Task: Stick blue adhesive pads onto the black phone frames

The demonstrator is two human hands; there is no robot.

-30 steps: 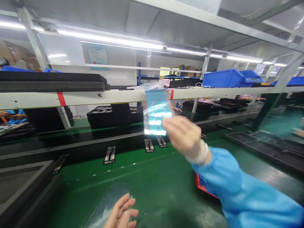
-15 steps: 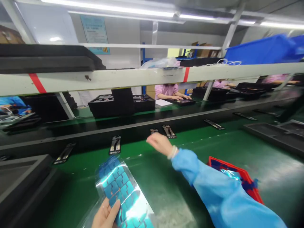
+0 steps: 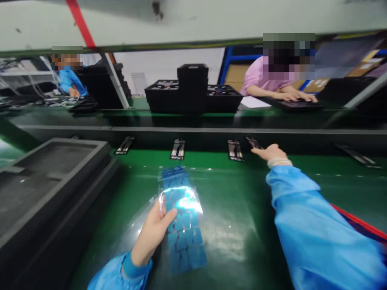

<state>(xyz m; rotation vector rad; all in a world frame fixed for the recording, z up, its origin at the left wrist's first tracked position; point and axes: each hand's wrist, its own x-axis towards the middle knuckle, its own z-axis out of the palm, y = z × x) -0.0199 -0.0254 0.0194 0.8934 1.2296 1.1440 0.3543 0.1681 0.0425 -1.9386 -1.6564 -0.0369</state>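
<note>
My left hand point(image 3: 154, 225) is closed on a clear plastic sheet of blue stickers point(image 3: 184, 237), thumb on top, held above the green belt. The stickers lie in rows and shine in the light. My right hand point(image 3: 270, 153) reaches to the far edge of the belt. Its fingers are together at the lower end of a slim black panel point(image 3: 253, 141); the fingertips are partly hidden. Just left of it lies another black panel with a ribbon-like strip point(image 3: 235, 150). A similar panel point(image 3: 177, 149) lies beyond the sticker sheet.
Stacked dark trays point(image 3: 54, 161) stand at left, and a red bin point(image 3: 359, 221) is partly behind my right sleeve. More panels lie at the far edge point(image 3: 124, 145). Black boxes point(image 3: 193, 92) stand beyond the ledge. A co-worker in pink point(image 3: 260, 76) handles a black tray.
The view has tilted down and turned left. My right hand has moved from the left panel of the close pair to the right one. My left hand still holds the sticker sheet.
</note>
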